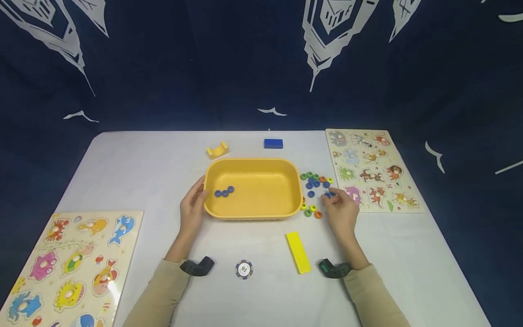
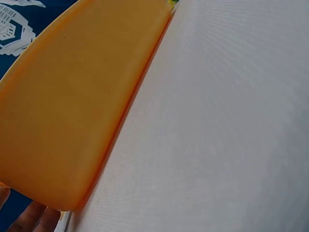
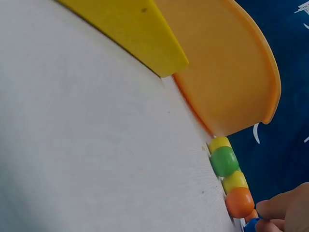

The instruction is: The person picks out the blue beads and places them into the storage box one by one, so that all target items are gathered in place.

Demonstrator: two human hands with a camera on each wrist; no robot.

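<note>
My left hand (image 1: pixel 191 210) holds the left end of a yellow plastic tray (image 1: pixel 253 211), its thumb at the rim and its fingers along the outer side. Inside the tray, toward its left, lie several blue beads (image 1: pixel 224 193) close together. Right of the tray, my right hand (image 1: pixel 342 212) pinches a blue bead (image 3: pixel 251 225) between thumb and forefinger, low among the loose beads. Around it are more blue beads (image 1: pixel 311 194), green beads (image 1: pixel 309 174), yellow beads (image 1: pixel 313 208) and orange beads (image 1: pixel 318 215).
A long yellow block (image 1: pixel 298 252) and a poker chip (image 1: pixel 244 269) lie before the tray. Behind it are a yellow curved block (image 1: pixel 217 150) and a blue block (image 1: pixel 273 144). Animal puzzle boards lie front left (image 1: pixel 94 247) and back right (image 1: pixel 386 171).
</note>
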